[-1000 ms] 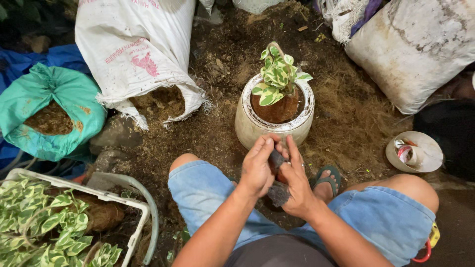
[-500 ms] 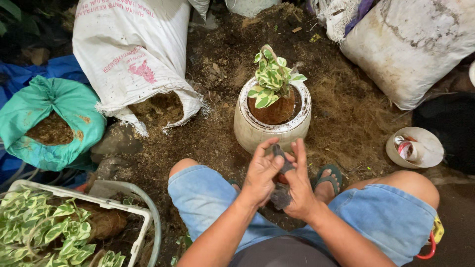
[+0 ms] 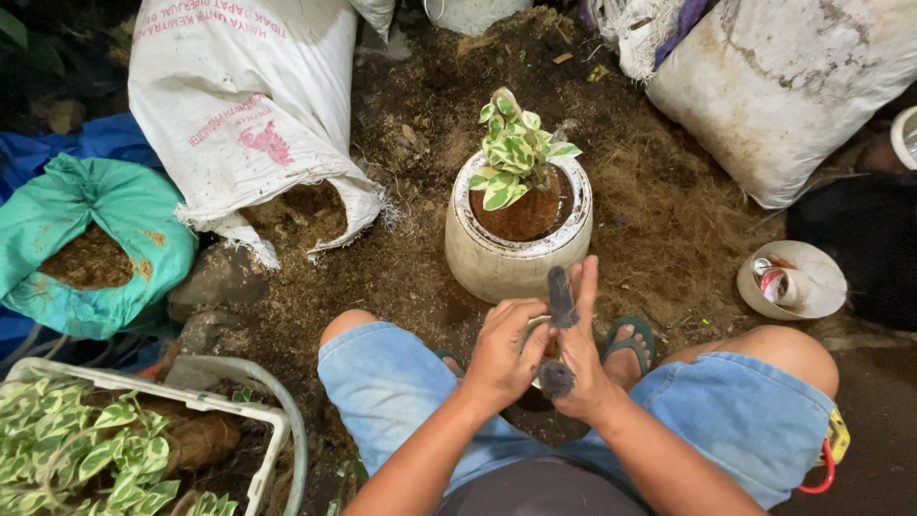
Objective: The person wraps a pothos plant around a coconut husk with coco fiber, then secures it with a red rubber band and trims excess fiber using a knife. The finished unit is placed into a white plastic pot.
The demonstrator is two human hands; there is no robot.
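Dark narrow object pinched between both hands, low in front of white pot.

Left hand curled narrow around lower end, right hand flat along its side, fingers straight up; object upright between knees, just short of pot wall. Looks stiff, light, soil-dusted, likely a bit slippery; best gripped low at thicker base. Kind of object cannot tell. Variegated plant in pot soft, easily bruised. Open soil left and right of pot; white sack, green bag and crate crowding left side, small bowl at right.
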